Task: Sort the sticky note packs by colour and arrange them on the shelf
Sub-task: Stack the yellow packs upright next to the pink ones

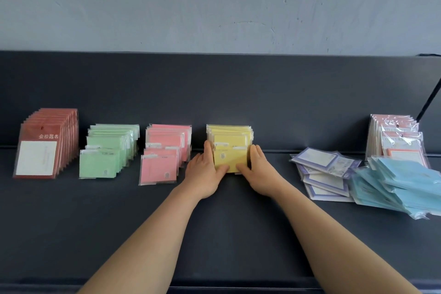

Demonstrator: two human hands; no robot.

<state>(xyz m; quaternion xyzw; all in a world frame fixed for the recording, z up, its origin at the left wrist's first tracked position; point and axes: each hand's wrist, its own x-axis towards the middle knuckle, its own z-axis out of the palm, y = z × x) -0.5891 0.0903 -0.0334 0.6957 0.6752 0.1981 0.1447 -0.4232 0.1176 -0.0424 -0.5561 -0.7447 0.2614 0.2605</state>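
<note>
A row of yellow packs (pixel 230 141) stands upright at the middle of the dark shelf (pixel 214 234). My left hand (pixel 205 172) presses its left side and my right hand (pixel 256 169) its right side, thumbs on the front pack. Left of them stand rows of pink packs (pixel 164 155), green packs (pixel 107 153) and red packs (pixel 45 145). On the right lie loose purple-bordered packs (pixel 324 172) and a heap of blue packs (pixel 401 186).
Orange-pink packs (pixel 396 138) lean against the shelf's back panel (pixel 238 90) at far right. A dark slanted bracket (pixel 429 100) rises at the right end. Above is a grey wall. The shelf's front edge (pixel 214 285) runs below my forearms.
</note>
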